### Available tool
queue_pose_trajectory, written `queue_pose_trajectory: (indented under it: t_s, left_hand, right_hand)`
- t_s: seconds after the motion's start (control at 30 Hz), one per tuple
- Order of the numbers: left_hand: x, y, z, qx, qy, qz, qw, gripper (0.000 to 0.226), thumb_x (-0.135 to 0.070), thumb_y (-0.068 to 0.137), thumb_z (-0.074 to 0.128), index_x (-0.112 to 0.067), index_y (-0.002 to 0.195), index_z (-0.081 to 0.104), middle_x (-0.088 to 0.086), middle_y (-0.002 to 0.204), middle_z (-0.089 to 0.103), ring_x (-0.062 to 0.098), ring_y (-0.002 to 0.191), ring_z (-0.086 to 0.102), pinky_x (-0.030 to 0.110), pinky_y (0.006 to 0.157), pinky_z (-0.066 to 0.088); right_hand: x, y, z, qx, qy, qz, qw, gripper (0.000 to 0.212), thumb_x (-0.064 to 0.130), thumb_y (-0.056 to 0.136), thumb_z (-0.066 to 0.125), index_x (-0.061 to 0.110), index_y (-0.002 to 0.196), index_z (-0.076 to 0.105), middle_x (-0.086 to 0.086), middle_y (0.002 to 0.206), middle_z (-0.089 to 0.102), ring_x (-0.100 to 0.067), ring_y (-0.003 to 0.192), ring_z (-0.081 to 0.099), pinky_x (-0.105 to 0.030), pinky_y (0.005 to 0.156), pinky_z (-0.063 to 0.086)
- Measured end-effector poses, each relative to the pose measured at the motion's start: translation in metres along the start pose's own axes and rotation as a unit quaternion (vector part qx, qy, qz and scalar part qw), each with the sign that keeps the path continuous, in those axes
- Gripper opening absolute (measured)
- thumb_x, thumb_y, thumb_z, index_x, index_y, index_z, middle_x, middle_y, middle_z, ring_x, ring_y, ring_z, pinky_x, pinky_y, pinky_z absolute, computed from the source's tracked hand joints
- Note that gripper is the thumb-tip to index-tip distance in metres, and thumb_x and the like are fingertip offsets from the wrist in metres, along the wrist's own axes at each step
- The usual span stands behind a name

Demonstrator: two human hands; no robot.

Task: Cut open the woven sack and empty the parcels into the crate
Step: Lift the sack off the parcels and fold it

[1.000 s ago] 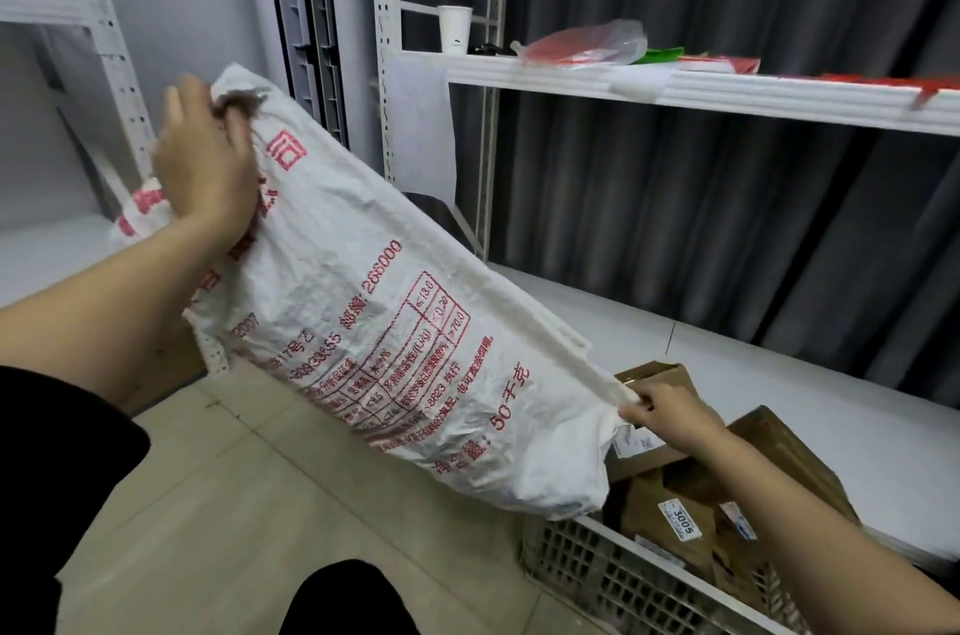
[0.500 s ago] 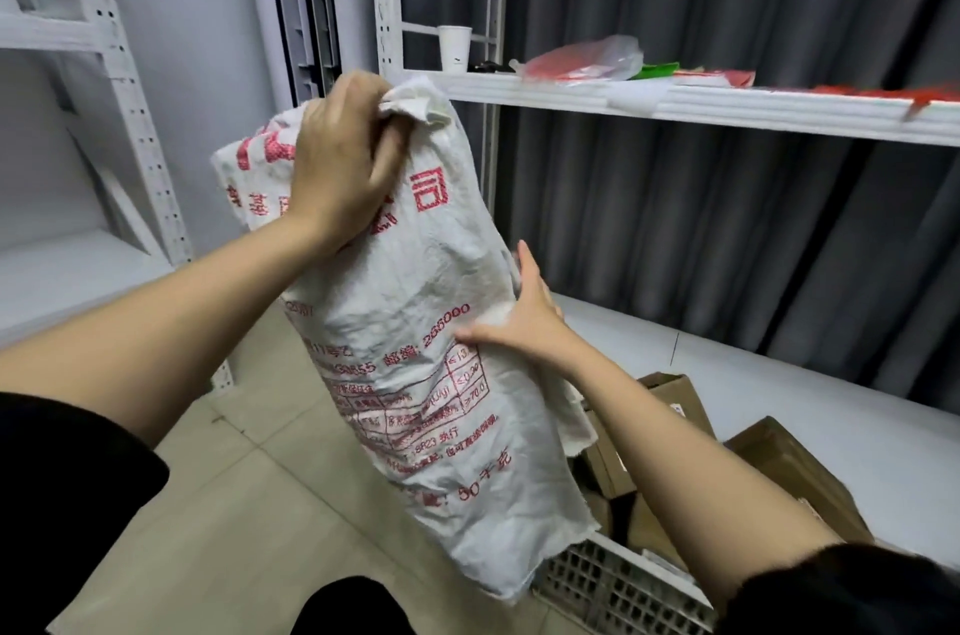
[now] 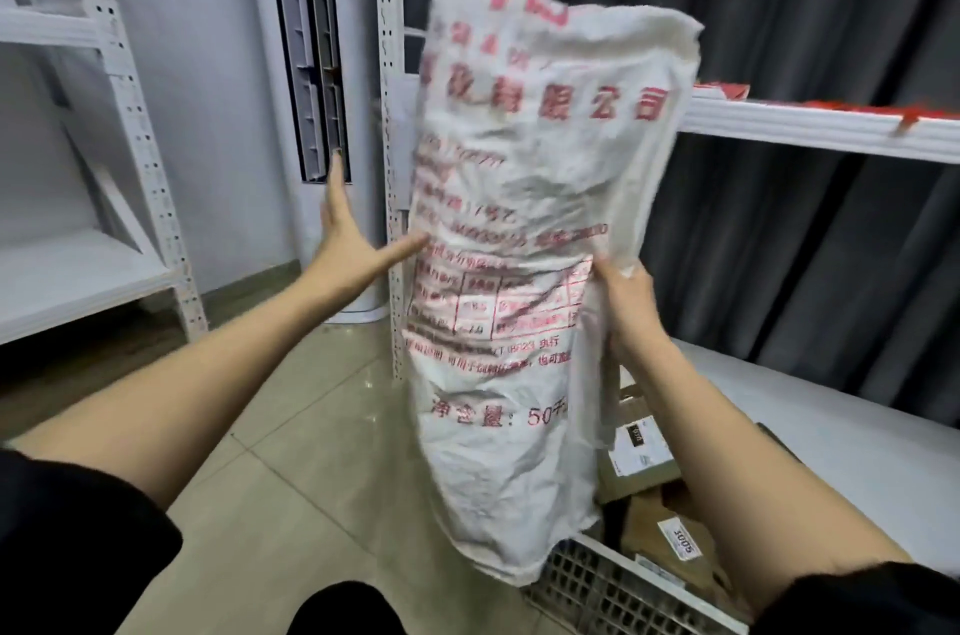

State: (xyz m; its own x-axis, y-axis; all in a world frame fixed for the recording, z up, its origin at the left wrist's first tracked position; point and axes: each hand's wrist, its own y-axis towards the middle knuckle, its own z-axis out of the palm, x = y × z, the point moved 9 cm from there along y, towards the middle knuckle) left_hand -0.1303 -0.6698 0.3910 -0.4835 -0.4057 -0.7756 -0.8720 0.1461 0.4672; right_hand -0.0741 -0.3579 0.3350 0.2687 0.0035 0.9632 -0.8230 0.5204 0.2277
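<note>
Reaching in from the left, the left hand (image 3: 347,239) has its fingers straight and spread, the thumb tip touching the left edge of the woven sack (image 3: 519,270). Sack orientation: long axis near vertical, lower end pointing down at the white crate (image 3: 597,587). The right hand (image 3: 626,309) pinches the sack's right edge, fingers curled around the fabric. Cardboard parcels (image 3: 644,457) lie in the crate.
</note>
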Motion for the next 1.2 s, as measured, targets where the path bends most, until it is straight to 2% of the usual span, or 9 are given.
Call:
queue_pose_trajectory:
  t_s: [0.1, 0.23, 0.4, 0.5, 0.6, 0.83, 0.97, 1.07, 1.2]
  left_hand:
    - [0.025, -0.021, 0.059, 0.240, -0.098, -0.095, 0.961, 0.150, -0.080, 0.031, 0.074, -0.033, 0.151, -0.003, 0.001, 0.159, 0.014, 0.020, 0.142, 0.025, 0.042, 0.118, 0.020]
    - [0.002, -0.024, 0.090, 0.305, -0.199, -0.109, 0.925, 0.134, -0.068, 0.029, 0.084, -0.032, 0.143, 0.024, -0.006, 0.138, 0.048, 0.010, 0.117, 0.055, 0.024, 0.093, 0.047]
    - [-0.023, -0.022, 0.103, 0.298, -0.203, -0.081, 0.929, 0.089, -0.040, 0.057, 0.084, -0.027, 0.132, 0.038, -0.002, 0.119, 0.064, 0.015, 0.101, 0.068, 0.031, 0.086, 0.056]
    - [-0.006, -0.016, 0.095, 0.195, -0.188, -0.111, 0.956, 0.032, -0.028, 0.078, 0.075, -0.027, 0.108, 0.060, 0.001, 0.107, 0.071, 0.020, 0.094, 0.070, 0.043, 0.091, 0.053]
    - [0.021, -0.014, 0.078, 0.119, -0.202, -0.169, 0.957, 0.012, -0.021, 0.087, 0.066, -0.021, 0.098, 0.061, 0.006, 0.106, 0.070, 0.018, 0.084, 0.068, 0.036, 0.078, 0.056]
    - [0.047, -0.023, 0.076, 0.064, -0.224, -0.240, 0.943, 0.032, -0.018, 0.089, 0.063, -0.007, 0.117, 0.051, 0.004, 0.094, 0.066, 0.016, 0.066, 0.066, 0.024, 0.050, 0.051]
    - [0.064, -0.021, 0.067, -0.001, -0.194, -0.277, 0.941, 0.055, -0.018, 0.089, 0.062, -0.009, 0.137, 0.035, 0.014, 0.130, 0.054, 0.029, 0.092, 0.062, 0.036, 0.071, 0.052]
    - [0.061, -0.021, 0.075, 0.088, -0.298, -0.248, 0.917, 0.083, -0.023, 0.084, 0.069, -0.038, 0.148, 0.017, 0.008, 0.147, 0.040, 0.031, 0.100, 0.064, 0.039, 0.072, 0.058]
    - [0.050, -0.037, 0.085, 0.281, -0.270, -0.196, 0.900, 0.129, -0.047, 0.034, 0.093, -0.053, 0.142, 0.022, -0.012, 0.136, 0.049, 0.020, 0.114, 0.059, 0.034, 0.081, 0.053]
  right_hand:
    - [-0.003, 0.007, -0.013, 0.022, 0.069, 0.035, 0.997, 0.042, 0.029, 0.089, 0.063, 0.008, 0.125, 0.057, -0.010, 0.116, 0.069, -0.025, 0.106, 0.066, -0.042, 0.097, 0.050]
    - [-0.012, 0.009, -0.020, 0.052, 0.060, 0.063, 0.995, 0.047, 0.034, 0.086, 0.065, 0.007, 0.123, 0.059, -0.017, 0.115, 0.068, -0.031, 0.106, 0.066, -0.051, 0.100, 0.046]
    - [-0.014, 0.001, -0.027, 0.070, -0.019, 0.073, 0.995, 0.038, 0.033, 0.088, 0.063, 0.012, 0.120, 0.061, -0.011, 0.106, 0.073, -0.028, 0.097, 0.070, -0.048, 0.094, 0.051]
    - [-0.014, -0.004, -0.037, 0.054, -0.056, 0.070, 0.994, 0.037, 0.037, 0.085, 0.064, 0.016, 0.115, 0.064, -0.006, 0.103, 0.074, -0.026, 0.096, 0.070, -0.047, 0.093, 0.052]
    - [-0.008, -0.005, -0.056, 0.012, -0.079, 0.058, 0.995, 0.031, 0.032, 0.087, 0.064, 0.012, 0.110, 0.066, -0.005, 0.100, 0.073, -0.022, 0.090, 0.070, -0.040, 0.087, 0.055]
    - [-0.031, -0.011, -0.083, -0.088, -0.056, 0.096, 0.990, 0.043, 0.029, 0.092, 0.057, 0.007, 0.128, 0.047, -0.007, 0.117, 0.060, -0.020, 0.097, 0.059, -0.026, 0.069, 0.049]
    - [-0.033, -0.023, -0.076, -0.044, -0.056, 0.131, 0.989, 0.017, 0.011, 0.095, 0.046, 0.014, 0.111, 0.051, -0.005, 0.094, 0.054, -0.014, 0.073, 0.051, -0.025, 0.056, 0.040]
    - [-0.037, -0.037, -0.063, 0.037, 0.048, 0.209, 0.976, 0.015, 0.010, 0.090, 0.050, 0.011, 0.090, 0.065, -0.012, 0.100, 0.068, -0.023, 0.076, 0.066, -0.032, 0.066, 0.055]
    - [-0.039, -0.047, -0.049, 0.178, 0.081, 0.271, 0.942, 0.038, 0.027, 0.087, 0.064, 0.017, 0.124, 0.062, -0.008, 0.121, 0.066, -0.026, 0.108, 0.065, -0.039, 0.091, 0.054]
